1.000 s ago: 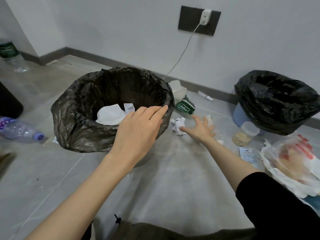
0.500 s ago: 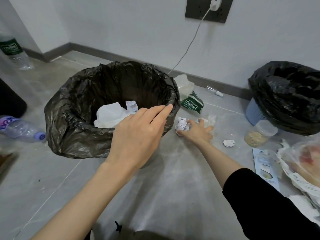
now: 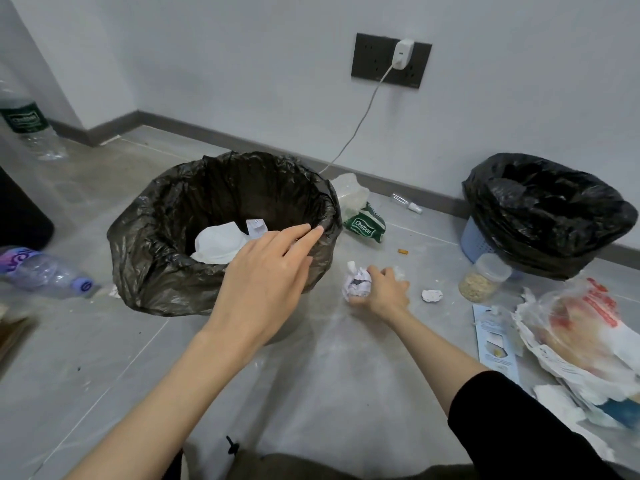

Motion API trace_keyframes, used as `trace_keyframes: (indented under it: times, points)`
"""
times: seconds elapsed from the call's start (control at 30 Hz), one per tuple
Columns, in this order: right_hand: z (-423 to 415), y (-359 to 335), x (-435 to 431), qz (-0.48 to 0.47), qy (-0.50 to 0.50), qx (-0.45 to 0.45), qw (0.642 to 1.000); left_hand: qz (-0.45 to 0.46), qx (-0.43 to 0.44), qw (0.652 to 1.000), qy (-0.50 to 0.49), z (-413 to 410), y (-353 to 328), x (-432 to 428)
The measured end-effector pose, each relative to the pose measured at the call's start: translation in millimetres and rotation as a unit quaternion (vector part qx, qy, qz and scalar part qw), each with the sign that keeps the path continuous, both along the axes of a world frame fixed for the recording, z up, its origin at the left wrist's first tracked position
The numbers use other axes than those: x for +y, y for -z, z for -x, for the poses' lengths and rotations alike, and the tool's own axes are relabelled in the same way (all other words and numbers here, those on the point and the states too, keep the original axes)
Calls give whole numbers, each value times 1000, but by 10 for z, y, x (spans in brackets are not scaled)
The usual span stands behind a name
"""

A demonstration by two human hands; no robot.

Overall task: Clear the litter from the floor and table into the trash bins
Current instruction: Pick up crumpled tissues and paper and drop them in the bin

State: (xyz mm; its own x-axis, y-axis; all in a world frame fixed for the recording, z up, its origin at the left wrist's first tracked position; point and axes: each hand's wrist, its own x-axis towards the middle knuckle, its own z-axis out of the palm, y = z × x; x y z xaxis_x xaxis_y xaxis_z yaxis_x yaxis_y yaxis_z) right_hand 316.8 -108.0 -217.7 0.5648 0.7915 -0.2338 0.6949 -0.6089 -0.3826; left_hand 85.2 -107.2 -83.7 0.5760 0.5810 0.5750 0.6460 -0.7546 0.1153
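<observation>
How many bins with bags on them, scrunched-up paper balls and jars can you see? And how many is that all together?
Bagged bins: 2
Paper balls: 2
Jars: 1
Total: 5

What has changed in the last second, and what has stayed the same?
The right hand, open and reaching a second ago, closed round the crumpled paper ball and now grips it. The left hand stayed open at the rim of the near bin.
</observation>
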Motion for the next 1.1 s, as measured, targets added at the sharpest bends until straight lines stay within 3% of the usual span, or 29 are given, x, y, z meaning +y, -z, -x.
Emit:
trace_keyframes:
  times: [0.17, 0.43, 0.6, 0.77, 1.1]
  points:
    - [31, -550, -17, -118, -4, -1, 993, 22, -5, 999, -45, 255, -98, -89]
    - [270, -1793, 41, -321, -34, -42, 946, 30, 17, 996, -83, 571, -173, -126]
    - [871, -2212, 107, -316, -149, -66, 935, 48, 7, 994, -103, 716, -240, -185]
    - [1412, -2193, 228, -271, -232, -60, 932, 82, -4, 989, -125, 880, -253, -235]
    - [1279, -2240, -41, -323, -246, 10, 914, 37, -53, 993, -101, 803, -207, -314]
